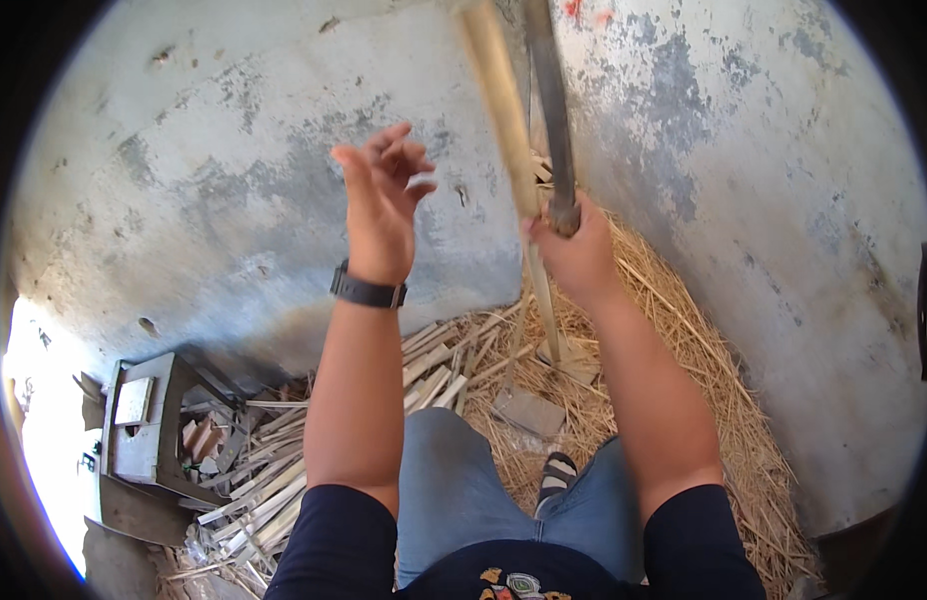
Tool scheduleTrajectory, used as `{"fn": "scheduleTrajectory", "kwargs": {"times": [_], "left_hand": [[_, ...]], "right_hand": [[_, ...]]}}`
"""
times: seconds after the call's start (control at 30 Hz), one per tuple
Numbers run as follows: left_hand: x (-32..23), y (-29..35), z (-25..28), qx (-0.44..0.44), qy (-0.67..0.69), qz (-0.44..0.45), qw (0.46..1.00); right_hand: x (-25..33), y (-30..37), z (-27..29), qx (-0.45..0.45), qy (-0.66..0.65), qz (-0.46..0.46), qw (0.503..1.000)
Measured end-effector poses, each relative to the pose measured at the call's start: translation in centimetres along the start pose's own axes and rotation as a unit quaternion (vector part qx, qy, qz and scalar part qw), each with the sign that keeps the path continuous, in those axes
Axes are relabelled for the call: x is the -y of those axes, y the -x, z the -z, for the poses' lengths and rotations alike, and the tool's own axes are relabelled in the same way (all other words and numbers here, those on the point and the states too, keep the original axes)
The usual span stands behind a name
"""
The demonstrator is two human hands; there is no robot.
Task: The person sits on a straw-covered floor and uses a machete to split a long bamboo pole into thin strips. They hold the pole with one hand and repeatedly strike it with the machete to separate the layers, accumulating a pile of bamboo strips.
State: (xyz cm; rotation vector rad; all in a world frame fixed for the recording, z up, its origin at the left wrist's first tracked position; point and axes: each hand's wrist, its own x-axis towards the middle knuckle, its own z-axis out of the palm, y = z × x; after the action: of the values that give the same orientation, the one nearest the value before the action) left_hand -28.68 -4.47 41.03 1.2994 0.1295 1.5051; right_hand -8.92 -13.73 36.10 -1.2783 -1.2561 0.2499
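Observation:
My left hand [382, 215], with a dark watch on its wrist, is raised in front of the wall. Its fingers are apart and slightly curled, holding nothing. My right hand [582, 258] is closed round the handle of a machete [555, 115], whose long dark blade points up. Just left of the blade stands a long pale bamboo strip [499, 100], tilted, its lower part reaching down toward the floor. The right thumb lies at the strip; whether it grips or only touches it, I cannot tell.
Split bamboo pieces [269, 500] lie heaped at the left. Straw-like shavings [684, 370] cover the floor in the middle and right, around a flat block [530, 411] before my legs. A dark wooden box [149, 455] stands far left. Peeling walls [234, 180] meet ahead.

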Motion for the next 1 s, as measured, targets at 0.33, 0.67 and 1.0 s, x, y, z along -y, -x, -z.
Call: {"fn": "scheduleTrajectory", "kwargs": {"times": [0.33, 0.67, 1.0], "left_hand": [[6.8, 15.6, 9.0, 0.156, -0.121, 0.342, 0.919], [8.2, 16.5, 12.0, -0.113, 0.096, 0.408, 0.901], [7.3, 9.2, 12.0, -0.381, 0.187, 0.07, 0.903]], "right_hand": [[5.3, -6.6, 0.4, -0.193, -0.237, -0.01, 0.952], [7.4, -8.1, 2.6, -0.285, -0.491, -0.086, 0.819], [-3.7, -4.2, 5.3, -0.291, -0.53, -0.238, 0.76]]}}
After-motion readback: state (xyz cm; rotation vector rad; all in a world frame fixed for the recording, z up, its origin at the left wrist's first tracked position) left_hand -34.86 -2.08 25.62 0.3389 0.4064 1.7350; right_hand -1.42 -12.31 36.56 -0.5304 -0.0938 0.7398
